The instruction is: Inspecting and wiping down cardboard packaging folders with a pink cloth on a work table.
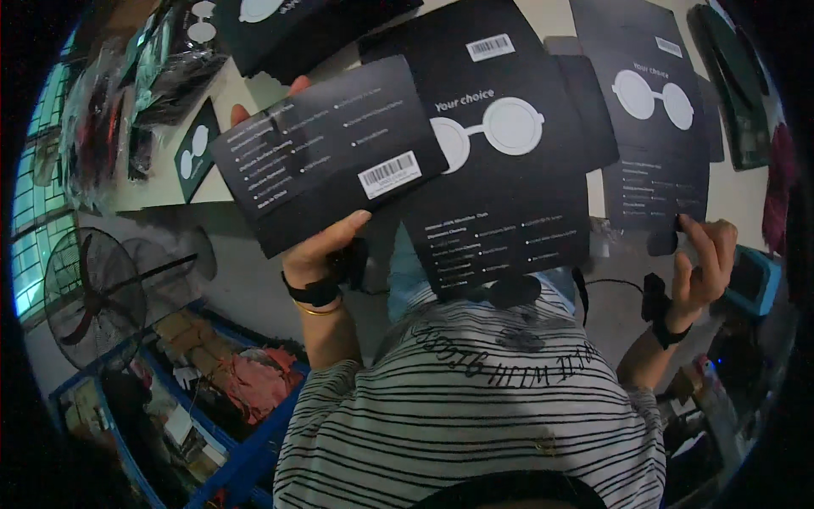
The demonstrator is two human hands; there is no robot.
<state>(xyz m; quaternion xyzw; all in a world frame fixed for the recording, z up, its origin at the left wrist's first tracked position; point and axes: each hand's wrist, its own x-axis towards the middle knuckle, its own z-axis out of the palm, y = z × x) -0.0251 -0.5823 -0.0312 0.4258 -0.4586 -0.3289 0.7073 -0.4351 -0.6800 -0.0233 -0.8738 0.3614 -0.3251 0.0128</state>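
Observation:
My left hand [318,250] holds a folded black cardboard package [326,153] up above the table, thumb on its near edge and fingertips showing behind its top. White print and a barcode label face me. My right hand [705,259] pinches the lower corner of a flat black cardboard sleeve [657,127] with a white glasses outline, lying at the right. Between them another flat black sleeve [509,170] with the same glasses outline lies on the table [220,191] in front of me. Both wrists wear black bands.
More black sleeves [280,30] lie at the far edge, and a small black card [197,148] lies at the left. Plastic-wrapped goods [127,93] pile at the far left. A floor fan [93,288] and a blue crate of clutter [220,399] stand below left. A teal object [750,280] sits at right.

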